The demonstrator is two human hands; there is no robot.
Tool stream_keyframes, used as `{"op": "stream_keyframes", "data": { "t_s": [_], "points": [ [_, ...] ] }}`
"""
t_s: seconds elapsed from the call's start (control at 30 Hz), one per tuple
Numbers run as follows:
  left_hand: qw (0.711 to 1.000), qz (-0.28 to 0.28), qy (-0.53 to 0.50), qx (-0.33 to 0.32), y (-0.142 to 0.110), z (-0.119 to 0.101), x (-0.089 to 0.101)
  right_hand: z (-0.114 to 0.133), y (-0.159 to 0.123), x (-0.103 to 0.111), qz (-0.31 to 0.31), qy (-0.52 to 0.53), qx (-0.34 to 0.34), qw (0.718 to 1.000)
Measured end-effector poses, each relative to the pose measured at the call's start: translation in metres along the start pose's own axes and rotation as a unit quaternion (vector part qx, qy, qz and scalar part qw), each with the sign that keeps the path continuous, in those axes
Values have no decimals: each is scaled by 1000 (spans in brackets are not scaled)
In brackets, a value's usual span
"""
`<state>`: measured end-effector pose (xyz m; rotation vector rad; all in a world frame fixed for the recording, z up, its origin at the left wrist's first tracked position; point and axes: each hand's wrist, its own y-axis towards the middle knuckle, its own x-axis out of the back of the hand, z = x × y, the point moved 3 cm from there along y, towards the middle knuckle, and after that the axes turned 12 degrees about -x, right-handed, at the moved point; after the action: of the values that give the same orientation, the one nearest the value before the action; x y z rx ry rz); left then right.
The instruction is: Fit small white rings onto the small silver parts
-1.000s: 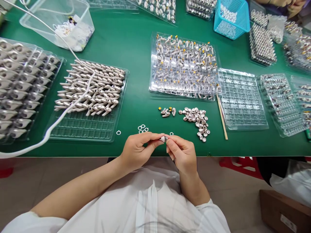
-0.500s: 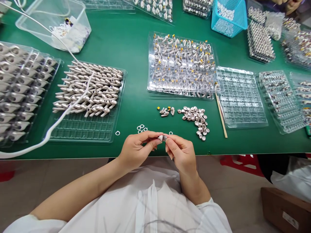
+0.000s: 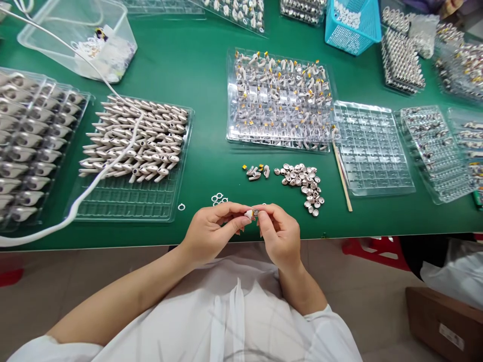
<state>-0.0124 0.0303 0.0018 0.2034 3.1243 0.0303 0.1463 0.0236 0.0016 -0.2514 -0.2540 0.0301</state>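
At the table's front edge my left hand (image 3: pixel 211 232) pinches a small whitish earbud part (image 3: pixel 248 214) with a bit of yellow on it. My right hand (image 3: pixel 281 236) grips a small round earbud cap (image 3: pixel 256 213), its hollow side in view, close against that part. Whether the two pieces touch I cannot tell. Beyond the right hand lies a pile of loose caps (image 3: pixel 301 177), beside a few loose earbud parts (image 3: pixel 254 173) with yellow tabs. Small white rings (image 3: pixel 218 197) lie just past the left hand, and one is partly hidden behind my fingers.
A clear tray of earbud parts (image 3: pixel 279 100) stands ahead. On the left are a tray of stem shells (image 3: pixel 132 141), a white cable (image 3: pixel 86 193) across it, and a plastic bin (image 3: pixel 124 55). To the right lie a wooden stick (image 3: pixel 342 176), a clear tray (image 3: pixel 373 148) and a blue basket (image 3: pixel 352 37).
The yellow bit on the earbud part now shows, and the cap has turned slightly in my right fingers. Both hands stay nearly in place; the whole view has shifted a little.
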Motion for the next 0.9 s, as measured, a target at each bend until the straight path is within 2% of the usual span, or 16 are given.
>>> {"op": "stream_keyframes", "data": {
  "t_s": [0.47,0.7,0.9],
  "points": [
    [999,20,-7,30,-2,-1,0,13,3,-1,-35,-93,59,993],
    [999,29,-18,38,-1,-2,0,12,3,0,-23,-107,77,991],
    [998,29,-23,44,-2,-1,-2,10,3,0,-42,-115,102,987]
  ]
}}
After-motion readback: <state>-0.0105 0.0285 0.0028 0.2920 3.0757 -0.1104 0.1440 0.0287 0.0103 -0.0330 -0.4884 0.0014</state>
